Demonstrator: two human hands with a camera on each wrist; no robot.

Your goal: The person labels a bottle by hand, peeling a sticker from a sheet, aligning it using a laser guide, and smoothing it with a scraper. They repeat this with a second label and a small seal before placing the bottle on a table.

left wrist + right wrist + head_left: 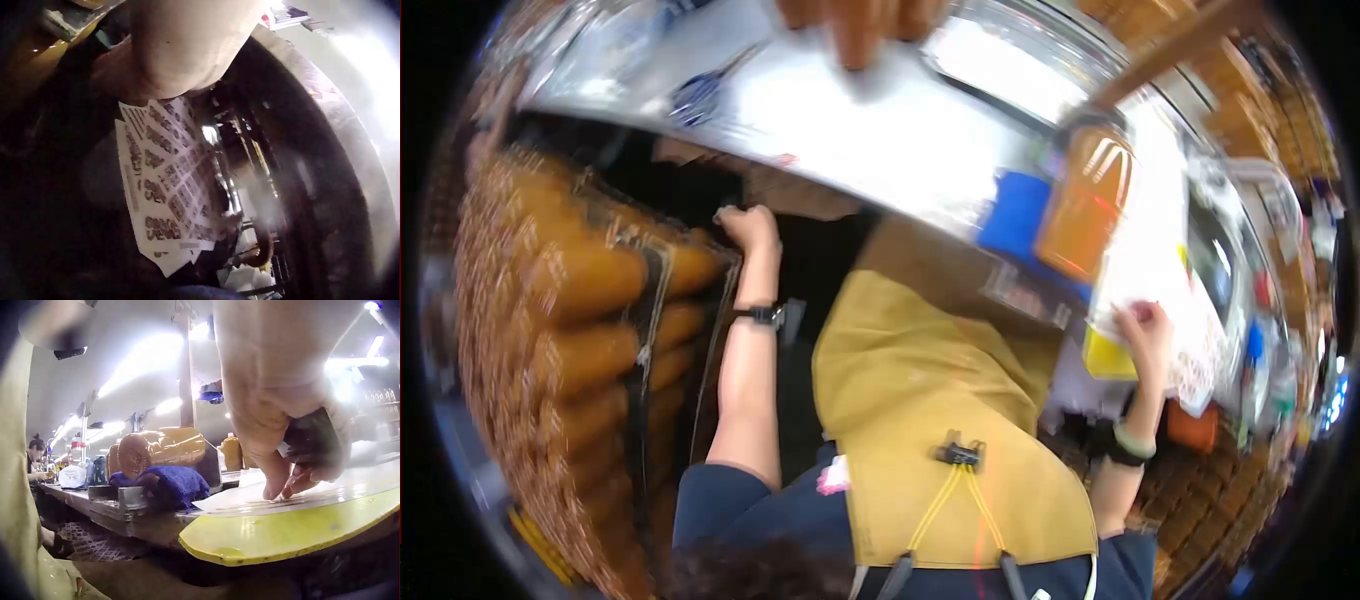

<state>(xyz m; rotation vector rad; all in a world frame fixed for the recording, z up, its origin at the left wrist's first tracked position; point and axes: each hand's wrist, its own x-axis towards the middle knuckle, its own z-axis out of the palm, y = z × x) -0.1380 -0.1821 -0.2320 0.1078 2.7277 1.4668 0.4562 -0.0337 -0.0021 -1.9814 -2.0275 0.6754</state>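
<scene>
My left hand [750, 228] is low beneath the table's left edge, fingers bent, beside a dark opening. In the left wrist view, printed paper sheets [162, 194] lie just past that hand [194, 44]; its fingertips are hidden. My right hand [1145, 335] is at a yellow-edged board [281, 534] on the right. Its bent fingertips [275, 487] come together low on a white sheet on the board; I cannot tell whether they pinch it. Left of that hand, a brown glazed bottle [165, 450] lies on its side on a blue towel [172, 484].
Rows of brown bottles [580, 270] stand close on my left. Blue-handled scissors [695, 100] lie on the white tabletop [830, 130], with more brown bottles [855, 30] at its far side. A wooden post [1170, 55] rises behind the lying bottle. Another person [37, 456] is far off.
</scene>
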